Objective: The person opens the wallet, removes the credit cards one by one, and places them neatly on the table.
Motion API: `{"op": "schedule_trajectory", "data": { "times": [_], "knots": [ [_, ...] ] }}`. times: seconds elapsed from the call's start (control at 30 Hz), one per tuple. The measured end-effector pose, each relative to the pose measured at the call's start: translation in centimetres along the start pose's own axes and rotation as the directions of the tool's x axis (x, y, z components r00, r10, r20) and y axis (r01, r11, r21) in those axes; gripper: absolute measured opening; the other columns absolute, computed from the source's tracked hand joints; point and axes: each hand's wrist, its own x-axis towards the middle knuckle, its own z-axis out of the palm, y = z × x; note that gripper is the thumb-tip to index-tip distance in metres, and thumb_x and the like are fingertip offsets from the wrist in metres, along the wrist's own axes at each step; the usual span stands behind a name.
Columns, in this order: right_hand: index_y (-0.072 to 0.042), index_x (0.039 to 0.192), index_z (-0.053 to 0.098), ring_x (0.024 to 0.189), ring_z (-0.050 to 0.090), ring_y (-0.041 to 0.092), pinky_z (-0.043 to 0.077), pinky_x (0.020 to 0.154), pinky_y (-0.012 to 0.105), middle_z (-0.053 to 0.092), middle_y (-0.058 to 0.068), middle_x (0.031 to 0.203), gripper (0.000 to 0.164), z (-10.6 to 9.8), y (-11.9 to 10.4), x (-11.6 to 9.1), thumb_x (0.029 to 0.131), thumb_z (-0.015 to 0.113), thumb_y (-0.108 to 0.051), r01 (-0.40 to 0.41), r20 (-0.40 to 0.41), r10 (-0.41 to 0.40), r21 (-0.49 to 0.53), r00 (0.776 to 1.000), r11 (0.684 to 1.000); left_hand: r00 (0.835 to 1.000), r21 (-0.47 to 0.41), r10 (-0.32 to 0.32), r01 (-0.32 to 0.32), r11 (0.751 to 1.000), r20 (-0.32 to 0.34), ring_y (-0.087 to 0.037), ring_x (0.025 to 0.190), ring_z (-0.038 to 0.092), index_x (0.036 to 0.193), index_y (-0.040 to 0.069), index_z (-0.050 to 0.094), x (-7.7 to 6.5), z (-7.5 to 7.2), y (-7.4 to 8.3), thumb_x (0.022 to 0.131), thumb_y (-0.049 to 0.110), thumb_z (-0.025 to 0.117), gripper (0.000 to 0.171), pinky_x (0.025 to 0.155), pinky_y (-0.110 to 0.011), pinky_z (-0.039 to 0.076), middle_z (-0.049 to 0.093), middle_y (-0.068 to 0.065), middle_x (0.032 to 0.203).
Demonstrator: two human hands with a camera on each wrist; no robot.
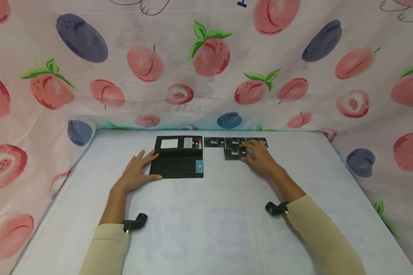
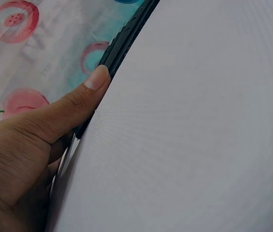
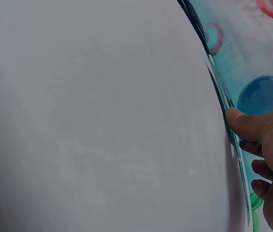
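A black card wallet (image 1: 177, 165) lies unfolded on the white table, a pale panel and a few cards in its upper half and a blue card (image 1: 199, 166) in its lower half. My left hand (image 1: 134, 173) rests along the wallet's left edge, fingers spread, thumb at the near corner; the left wrist view shows that thumb (image 2: 81, 101) against the black edge. Right of the wallet, several black "Vip" cards lie flat. My right hand (image 1: 259, 157) pinches the right end of the nearest black card (image 1: 234, 154) between thumb and fingers. Its fingers partly cover the far-right card (image 1: 261, 140).
Two more black cards, a left one (image 1: 214, 142) and a middle one (image 1: 234, 141), lie in the back row beside the wallet. Behind the white table (image 1: 199, 221) hangs a fruit-printed cloth (image 1: 179, 49). Each wrist carries a small black camera.
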Motion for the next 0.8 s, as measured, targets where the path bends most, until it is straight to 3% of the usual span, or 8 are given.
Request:
{"op": "schedule_trajectory", "data": {
  "times": [0.37,0.8],
  "knots": [
    [0.005,0.142,0.06,0.124,0.043,0.047,0.039,0.105,0.061,0.053,0.028,0.144,0.051,-1.1,1.4,-0.3,0.098,0.077,-0.014,-0.01,-0.025,0.01,-0.011,1.0,1.0,1.0,0.009,-0.008,0.008,1.0,0.001,-0.043,0.16,0.002,0.163,0.017,0.042,0.1,0.0,-0.1,0.085,0.052,0.086,0.097,0.126,-0.066,0.002,0.023,-0.011,0.173],
    [0.004,0.146,0.056,0.124,0.041,0.045,0.041,0.105,0.061,0.049,0.028,0.148,0.051,-2.2,3.1,-0.9,0.1,0.074,-0.013,-0.119,-0.037,0.12,0.02,0.992,0.993,1.0,0.011,-0.004,0.004,1.0,0.0,-0.04,0.16,0.003,0.163,0.016,0.042,0.1,0.0,0.1,0.085,0.051,0.086,0.096,0.127,-0.062,0.0,0.024,-0.011,0.173]
  ]
}}
